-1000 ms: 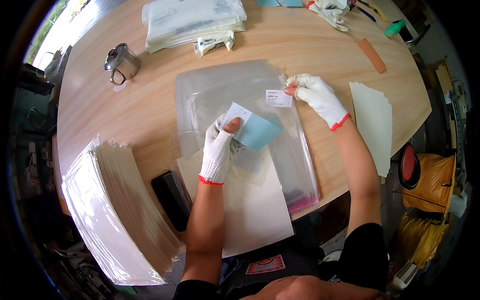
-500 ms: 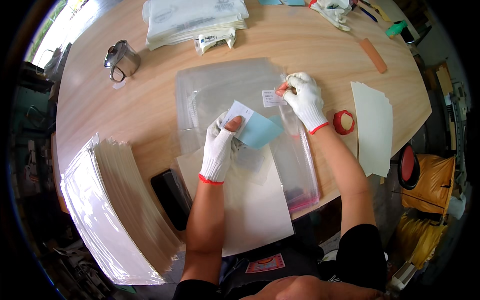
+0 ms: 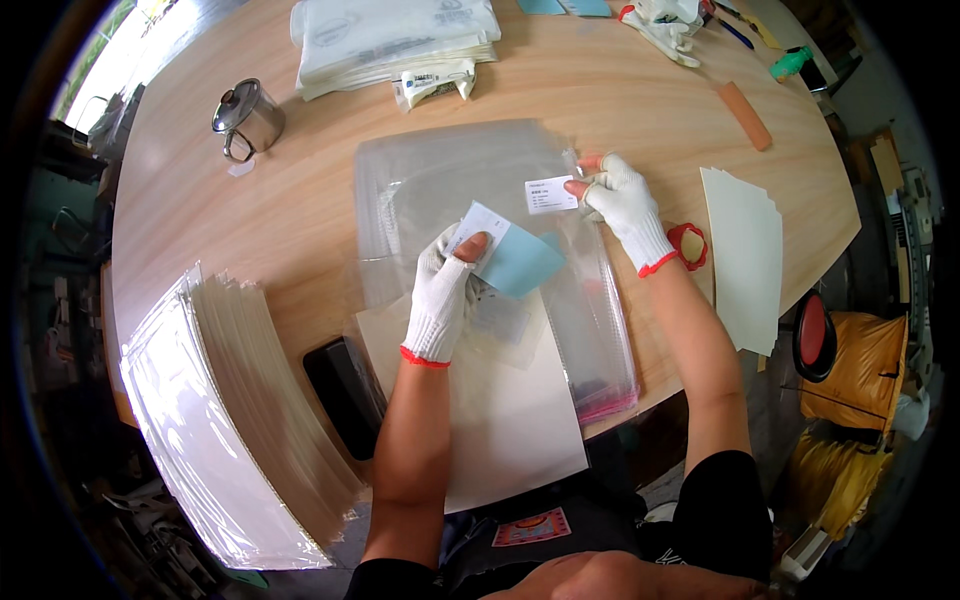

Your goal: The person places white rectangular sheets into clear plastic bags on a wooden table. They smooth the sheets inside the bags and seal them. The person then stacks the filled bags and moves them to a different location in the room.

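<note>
My left hand (image 3: 438,295), in a white glove with bare fingertips, is closed on a light blue backing sheet (image 3: 530,262) with white labels on it, thumb on top. My right hand (image 3: 622,200), gloved alike, has its thumb at the right edge of a white printed label (image 3: 548,195). Its index finger is spread away from the thumb. The label lies over a stack of clear plastic bags (image 3: 440,160). Below my left hand a white sheet (image 3: 510,420) overlaps the bags' near part.
At the left stand a pile of plastic-wrapped white sheets (image 3: 210,430), a black phone-like object (image 3: 345,395) and a lidded metal mug (image 3: 250,120). To the right are a red-rimmed round object (image 3: 688,246) and white card sheets (image 3: 745,260). White plastic packs (image 3: 390,45) lie at the back.
My right hand's fingers have spread and shifted slightly right, with the thumb at the label's edge. My left hand still grips the blue backing sheet in about the same place.
</note>
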The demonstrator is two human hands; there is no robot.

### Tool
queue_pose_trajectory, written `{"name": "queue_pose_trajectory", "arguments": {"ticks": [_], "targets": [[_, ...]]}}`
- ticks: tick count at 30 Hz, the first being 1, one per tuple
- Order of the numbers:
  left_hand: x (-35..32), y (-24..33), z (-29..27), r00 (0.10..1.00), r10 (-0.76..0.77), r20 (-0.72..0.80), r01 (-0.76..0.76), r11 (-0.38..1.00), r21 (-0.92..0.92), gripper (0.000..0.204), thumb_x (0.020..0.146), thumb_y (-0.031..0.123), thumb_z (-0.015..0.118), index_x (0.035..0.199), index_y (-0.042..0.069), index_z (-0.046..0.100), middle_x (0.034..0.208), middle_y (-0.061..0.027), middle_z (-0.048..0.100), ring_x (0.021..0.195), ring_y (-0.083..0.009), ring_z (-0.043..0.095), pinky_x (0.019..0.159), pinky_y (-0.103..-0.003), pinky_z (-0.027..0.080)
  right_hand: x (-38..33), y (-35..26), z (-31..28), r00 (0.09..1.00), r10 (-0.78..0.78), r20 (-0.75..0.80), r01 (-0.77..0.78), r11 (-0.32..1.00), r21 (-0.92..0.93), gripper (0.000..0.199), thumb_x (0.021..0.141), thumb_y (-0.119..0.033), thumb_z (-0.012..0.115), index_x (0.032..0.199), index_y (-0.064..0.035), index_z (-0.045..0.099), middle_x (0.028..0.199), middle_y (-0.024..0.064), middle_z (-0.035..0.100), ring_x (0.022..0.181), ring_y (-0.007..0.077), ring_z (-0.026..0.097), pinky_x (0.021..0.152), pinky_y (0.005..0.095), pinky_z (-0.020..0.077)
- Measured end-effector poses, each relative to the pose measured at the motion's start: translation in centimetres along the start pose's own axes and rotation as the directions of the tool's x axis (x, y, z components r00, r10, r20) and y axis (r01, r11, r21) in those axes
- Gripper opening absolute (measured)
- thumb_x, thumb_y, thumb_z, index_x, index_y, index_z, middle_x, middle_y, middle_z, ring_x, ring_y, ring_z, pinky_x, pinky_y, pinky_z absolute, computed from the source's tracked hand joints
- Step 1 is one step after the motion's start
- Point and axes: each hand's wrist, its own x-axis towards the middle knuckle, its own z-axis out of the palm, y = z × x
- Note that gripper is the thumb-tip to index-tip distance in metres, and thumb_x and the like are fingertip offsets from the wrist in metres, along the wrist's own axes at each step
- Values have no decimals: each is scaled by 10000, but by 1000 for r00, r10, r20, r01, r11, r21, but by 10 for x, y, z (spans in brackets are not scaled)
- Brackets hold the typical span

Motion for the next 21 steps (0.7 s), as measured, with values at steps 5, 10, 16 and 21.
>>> {"name": "queue_pose_trajectory", "arguments": {"ticks": [5, 10, 16, 21], "targets": [[-1, 2, 2, 1000, -2, -4, 2, 1000, -1, 260, 870, 175, 591, 1040, -14, 537, 901, -59, 607, 759, -140, 605, 636, -273, 497, -1, -5, -5, 990, -140, -33, 138, 988, -67, 213, 789, -244, 705, 864, -47, 674, 697, 7, 633, 644, 67, 545, 649, 240, 435], [-3, 2, 0, 1000, 11, 14, -10, 997, -83, 294, 858, 172, 597, 1077, -14, 536, 933, -56, 612, 836, -137, 608, 695, -269, 507, -7, 2, -7, 974, -222, -52, 222, 975, -1, 139, 833, -114, 656, 898, 9, 656, 778, -23, 607, 728, 36, 501, 659, 201, 411], [-10, 5, -8, 983, -61, 172, 69, 997, -37, 472, 736, 294, 743, 1047, -5, 550, 900, -41, 618, 785, -124, 613, 683, -260, 512, -21, -4, -5, 934, -346, -88, 353, 931, 92, 111, 792, -110, 679, 832, -7, 666, 836, 38, 621, 737, 104, 559, 682, 256, 443], [-10, -1, -22, 915, -55, 400, 122, 982, -143, 408, 705, 292, 758, 940, 27, 555, 788, -14, 581, 694, -104, 567, 611, -251, 483, -40, -12, -4, 838, -546, -5, 545, 836, -60, 125, 701, -48, 701, 789, -5, 624, 865, 55, 619, 768, 184, 596, 707, 296, 469]]}}
